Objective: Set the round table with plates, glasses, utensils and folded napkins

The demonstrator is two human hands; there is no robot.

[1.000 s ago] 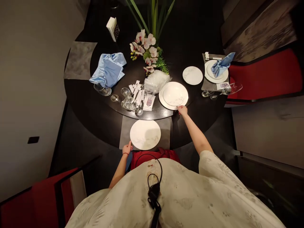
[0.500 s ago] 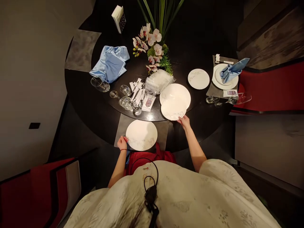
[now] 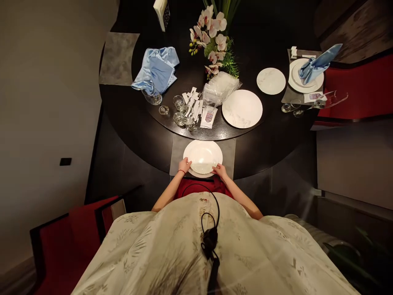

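A small white plate [image 3: 203, 160] lies on a larger white plate [image 3: 202, 143], which rests on a grey placemat [image 3: 229, 148] at the near edge of the round dark table. My left hand [image 3: 184, 165] grips the small plate's left rim. My right hand [image 3: 220, 169] grips its right rim. Both hands have their fingers curled over the edge.
On the raised centre disc [image 3: 215, 132] sit a large white plate [image 3: 242, 109], a small plate [image 3: 271, 80], several glasses [image 3: 184, 113], wrapped cutlery, a clear plastic stack [image 3: 221, 85], blue napkins [image 3: 156, 69] and orchids [image 3: 213, 35]. A set place with a blue napkin [image 3: 317, 65] lies far right. Red chairs [image 3: 359, 88] stand around.
My right hand lifted the small plate off the large plate on the centre disc and brought it onto the plate before me. My left hand shifted onto its rim.
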